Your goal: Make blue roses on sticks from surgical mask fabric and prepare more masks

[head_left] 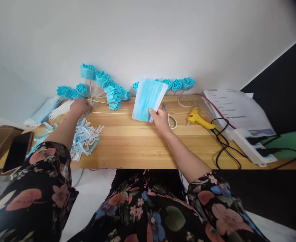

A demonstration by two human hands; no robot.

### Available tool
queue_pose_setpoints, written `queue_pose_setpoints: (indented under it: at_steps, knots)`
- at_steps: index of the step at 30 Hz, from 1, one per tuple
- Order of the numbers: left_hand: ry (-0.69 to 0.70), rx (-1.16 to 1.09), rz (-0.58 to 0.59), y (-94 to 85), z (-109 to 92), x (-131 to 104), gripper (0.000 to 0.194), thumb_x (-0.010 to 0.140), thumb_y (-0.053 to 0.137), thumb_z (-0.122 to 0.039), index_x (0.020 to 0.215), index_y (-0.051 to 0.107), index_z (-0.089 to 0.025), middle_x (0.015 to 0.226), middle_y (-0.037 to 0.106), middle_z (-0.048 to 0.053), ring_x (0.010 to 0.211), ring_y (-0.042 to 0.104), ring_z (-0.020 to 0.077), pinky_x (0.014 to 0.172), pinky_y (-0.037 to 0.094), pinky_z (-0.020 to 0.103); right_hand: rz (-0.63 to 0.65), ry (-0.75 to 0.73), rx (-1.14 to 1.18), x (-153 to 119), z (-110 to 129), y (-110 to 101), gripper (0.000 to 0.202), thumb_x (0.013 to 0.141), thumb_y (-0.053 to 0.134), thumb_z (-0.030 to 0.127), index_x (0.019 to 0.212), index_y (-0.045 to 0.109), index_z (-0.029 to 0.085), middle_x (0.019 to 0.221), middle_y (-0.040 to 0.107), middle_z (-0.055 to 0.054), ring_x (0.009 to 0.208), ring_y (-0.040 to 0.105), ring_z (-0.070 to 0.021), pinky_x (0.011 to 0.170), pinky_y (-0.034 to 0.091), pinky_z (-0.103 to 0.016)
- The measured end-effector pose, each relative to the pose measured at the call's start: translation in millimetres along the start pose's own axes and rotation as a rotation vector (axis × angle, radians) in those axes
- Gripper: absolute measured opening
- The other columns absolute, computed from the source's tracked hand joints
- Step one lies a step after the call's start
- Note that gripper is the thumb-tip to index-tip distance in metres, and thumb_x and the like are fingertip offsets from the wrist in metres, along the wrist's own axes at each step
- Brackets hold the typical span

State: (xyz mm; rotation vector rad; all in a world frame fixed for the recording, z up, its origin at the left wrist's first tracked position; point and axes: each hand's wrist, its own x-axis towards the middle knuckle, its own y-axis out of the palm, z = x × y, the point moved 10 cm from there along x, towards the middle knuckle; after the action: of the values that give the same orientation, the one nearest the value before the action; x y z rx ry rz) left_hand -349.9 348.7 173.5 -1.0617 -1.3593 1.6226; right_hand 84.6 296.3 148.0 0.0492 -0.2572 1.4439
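Pinched by its lower right edge in my right hand (160, 119) is a flat, pleated blue face mask (150, 97) with white borders, held up over the table. My left hand (79, 107) reaches to the back left, its fingers curled down beside the stems of blue mask-fabric flowers (102, 79); what they grip is hidden. Right by it are a white bundle of strips (61, 110) and a stack of blue masks (44, 109). A thin stick (109, 113) lies to its right. Cut blue and white scraps (83, 138) are heaped below my left hand.
Scissors (172, 121) lie partly behind my right hand. Farther right are a roll of tape (185, 101), a yellow glue gun (199, 119) with a black cord and a white power strip (252, 146). More blue flowers (176, 84) line the wall. A phone (18, 151) sits at the left edge.
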Motion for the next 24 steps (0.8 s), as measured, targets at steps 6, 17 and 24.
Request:
queue_pose_setpoints:
  at_steps: [6,17,24]
  knots:
    - [-0.004,-0.020,-0.027,-2.8,5.5,3.5,0.050,0.088,0.058,-0.052,0.117,0.073,-0.014,0.122,0.070,0.020,0.109,0.063,0.0344,0.091,0.051,0.044,-0.009,0.008,0.035,3.9,-7.5,-0.4,0.039,0.078,0.064,0.055,0.074,0.066,0.016,0.067,0.057,0.001,0.068,0.051,-0.0153,0.066,0.043,-0.028]
    - [0.190,-0.052,-0.036,0.8,-22.7,-1.7,0.044,0.088,0.054,-0.037,0.121,0.076,-0.018,0.118,0.074,0.013,0.107,0.066,0.0313,0.087,0.050,0.034,-0.005,0.017,0.025,1.5,-3.7,0.6,0.040,0.078,0.064,0.056,0.074,0.066,0.016,0.065,0.055,0.002,0.066,0.049,-0.0147,0.064,0.041,-0.028]
    - [0.116,0.009,-0.014,3.6,-23.9,-4.2,0.052,0.081,0.055,-0.029,0.129,0.072,-0.019,0.124,0.071,0.016,0.114,0.065,0.0376,0.089,0.052,0.041,-0.009,0.017,0.087,7.6,-13.0,0.4,0.039,0.078,0.064,0.055,0.076,0.068,0.016,0.069,0.059,0.001,0.070,0.052,-0.0155,0.069,0.045,-0.028]
